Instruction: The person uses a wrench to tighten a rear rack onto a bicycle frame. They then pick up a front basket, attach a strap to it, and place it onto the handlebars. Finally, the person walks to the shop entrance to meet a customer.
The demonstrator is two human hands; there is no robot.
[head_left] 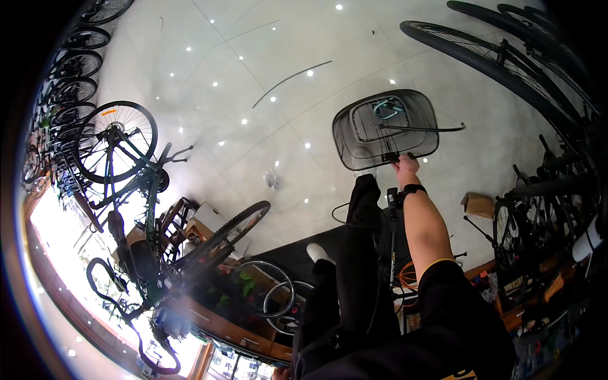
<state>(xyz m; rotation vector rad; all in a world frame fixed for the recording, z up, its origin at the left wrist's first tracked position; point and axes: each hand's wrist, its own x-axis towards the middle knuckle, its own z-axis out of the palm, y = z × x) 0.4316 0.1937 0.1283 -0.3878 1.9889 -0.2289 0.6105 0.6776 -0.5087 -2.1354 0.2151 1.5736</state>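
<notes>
A black wire-mesh bicycle basket (pixel 347 142) is out in front of me, slightly right of the middle. Inside it lies a coiled teal cable (pixel 387 109), and a thin black rod (pixel 430 129) crosses it and sticks out past its right side. My right hand (pixel 406 167) is closed at the near rim, beside a small black fitting (pixel 390 157); its fingers are partly hidden. Below that wrist stands a dark bicycle frame (pixel 392 253) with loose cables, close by my legs. Only a sliver of my left hand (pixel 282 373) shows at the bottom edge, its fingers hidden.
An upturned-looking bicycle (pixel 149 183) fills the left side, near a wooden cabinet (pixel 240 335). Large black tyres (pixel 481 60) reach in from the upper right. Further bicycles (pixel 506 231) and a brown box (pixel 478 205) stand right. A thin dark strip (pixel 288 80) lies on the tiles.
</notes>
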